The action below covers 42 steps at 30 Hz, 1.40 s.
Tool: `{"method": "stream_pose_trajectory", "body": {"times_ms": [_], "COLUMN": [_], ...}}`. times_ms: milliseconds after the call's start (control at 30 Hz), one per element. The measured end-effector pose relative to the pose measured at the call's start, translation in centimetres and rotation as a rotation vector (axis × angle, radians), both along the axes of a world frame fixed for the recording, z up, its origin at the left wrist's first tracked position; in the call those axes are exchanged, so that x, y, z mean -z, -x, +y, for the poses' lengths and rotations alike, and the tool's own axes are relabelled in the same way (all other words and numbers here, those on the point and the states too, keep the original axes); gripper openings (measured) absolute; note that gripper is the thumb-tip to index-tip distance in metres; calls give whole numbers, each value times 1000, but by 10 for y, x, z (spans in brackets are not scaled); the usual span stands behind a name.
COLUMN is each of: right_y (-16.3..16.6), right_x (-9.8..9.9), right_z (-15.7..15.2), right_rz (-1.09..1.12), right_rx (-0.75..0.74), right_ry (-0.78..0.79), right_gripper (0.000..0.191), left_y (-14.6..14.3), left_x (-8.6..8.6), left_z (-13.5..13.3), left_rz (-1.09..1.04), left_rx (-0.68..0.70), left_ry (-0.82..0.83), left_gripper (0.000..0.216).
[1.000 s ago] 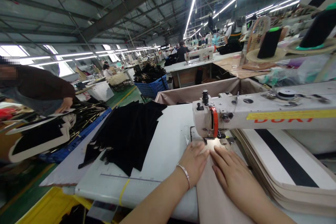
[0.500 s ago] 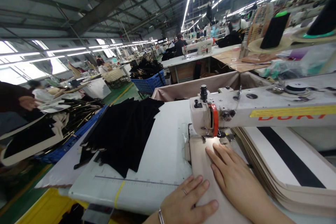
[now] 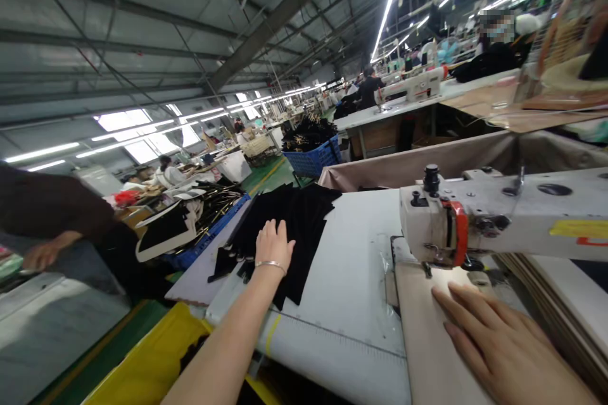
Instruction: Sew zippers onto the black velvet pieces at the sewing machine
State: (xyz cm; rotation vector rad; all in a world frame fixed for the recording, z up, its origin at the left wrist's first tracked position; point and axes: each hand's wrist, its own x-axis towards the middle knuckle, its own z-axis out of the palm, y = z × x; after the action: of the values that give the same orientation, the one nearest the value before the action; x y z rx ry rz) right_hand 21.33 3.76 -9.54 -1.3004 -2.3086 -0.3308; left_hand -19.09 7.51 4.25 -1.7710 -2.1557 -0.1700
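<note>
Fabric-fetching step: left hand [image 3: 274,244], fingers spread, flat on black fabric pieces [image 3: 289,228] at ten o'clock; right hand [image 3: 498,335] flat, pressing beige panel [image 3: 427,329] beside sewing machine [image 3: 479,218]. Next, probably: pinch single top piece.

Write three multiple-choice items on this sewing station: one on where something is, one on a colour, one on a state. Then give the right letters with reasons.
1. Where is the left hand?
A. On the stack of black fabric pieces
B. On the sewing machine
C. In the blue crate

2. What colour is the guard on the sewing machine's head?
A. Green
B. Red
C. Black

3. How is the right hand placed?
A. Clenched in a fist in the air
B. Pinching a thread spool
C. Lying flat, fingers spread, on the beige panel

Answers:
1. A, the arm reaches out to the left and the palm rests on the black stack.
2. B, a red curved guard sits on the machine's head.
3. C, the palm is down on the beige panel below the needle area.
</note>
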Motion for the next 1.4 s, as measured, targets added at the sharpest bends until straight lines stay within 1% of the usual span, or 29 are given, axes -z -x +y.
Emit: {"method": "stream_pose_trajectory", "body": {"times_ms": [33, 100, 167, 233, 300, 367, 400, 467, 533, 600, 633, 667, 700, 733, 800, 833, 867, 900, 967, 1000, 1033, 1067, 1133, 1200, 1267, 1333, 1367, 1400], "right_y": [-1, -1, -2, -2, -1, -1, -1, -1, 0, 1, 2, 2, 3, 3, 3, 3, 3, 3, 3, 4, 4, 5, 6, 7, 7, 6, 5, 5], "right_x": [3, 6, 5, 1, -5, -10, -13, -16, -17, -19, -20, -21, -23, -25, -29, -31, -33, -35, -38, -39, -41, -42, -43, -45, -45, -46, -46, -46], "right_z": [1, 1, 0, 0, 1, 3, 5, 7, 7, 6, 5, 4, 3, 2, 2, 2, 1, 1, 0, -1, -1, -1, -2, -2, -2, -2, -2, -2], "right_rz": [-2, -2, 3, 15, 20, 23, 25, 24, 23, 28, 29, 26, 20, 13, 0, -3, -5, -6, -1, 5, 13, 21, 37, 49, 55, 56, 56, 55], "right_rx": [5, 16, 15, 2, -18, -32, -36, -37, -29, -18, -16, -18, -24, -29, -30, -27, -23, -24, -27, -28, -30, -31, -32, -35, -39, -44, -47, -51], "right_ry": [-7, -14, -18, -24, -23, -21, -18, -1, 14, 15, 17, 25, 39, 57, 94, 110, 122, 131, 141, 141, 141, 142, 146, 148, 153, 163, 167, 167], "right_gripper": [56, 56, 55, 54, 52, 50, 48, 46, 44, 45, 46, 46, 47, 47, 46, 46, 46, 46, 46, 46, 45, 45, 44, 43, 42, 41, 42, 43], "left_y": [16, 38, 49, 51, 50, 48, 46, 40, 25, -4, -22, -42, -62, -80, -108, -116, -120, -122, -117, -114, -111, -109, -112, -122, -139, -159, -168, -177], "left_x": [-7, -14, -18, -20, -24, -32, -38, -53, -69, -75, -73, -66, -56, -42, -10, 7, 23, 37, 59, 67, 72, 74, 74, 69, 64, 62, 62, 63], "left_z": [7, 17, 21, 22, 22, 20, 18, 12, 1, -14, -23, -32, -41, -48, -55, -54, -49, -41, -21, -12, -3, 3, 8, 6, 2, 1, 2, 4], "left_rz": [7, 5, 0, 4, 16, 31, 41, 65, 98, 97, 70, -17, -141, -282, -557, -654, -706, -708, -594, -518, -460, -430, -431, -475, -547, -616, -639, -647], "left_rx": [-48, -55, -33, -25, -7, 17, 24, 24, 19, 60, 112, 212, 338, 498, 878, 976, 993, 919, 601, 462, 377, 343, 385, 484, 627, 759, 782, 766], "left_ry": [30, 108, 151, 186, 218, 247, 256, 242, 189, 116, 92, 73, 105, 209, 505, 546, 525, 441, 219, 155, 129, 128, 165, 204, 239, 273, 282, 286], "left_gripper": [46, 47, 48, 49, 53, 58, 58, 50, 40, 38, 38, 37, 36, 33, 25, 25, 28, 32, 38, 42, 43, 37, 20, 11, 12, 17, 18, 19]}}
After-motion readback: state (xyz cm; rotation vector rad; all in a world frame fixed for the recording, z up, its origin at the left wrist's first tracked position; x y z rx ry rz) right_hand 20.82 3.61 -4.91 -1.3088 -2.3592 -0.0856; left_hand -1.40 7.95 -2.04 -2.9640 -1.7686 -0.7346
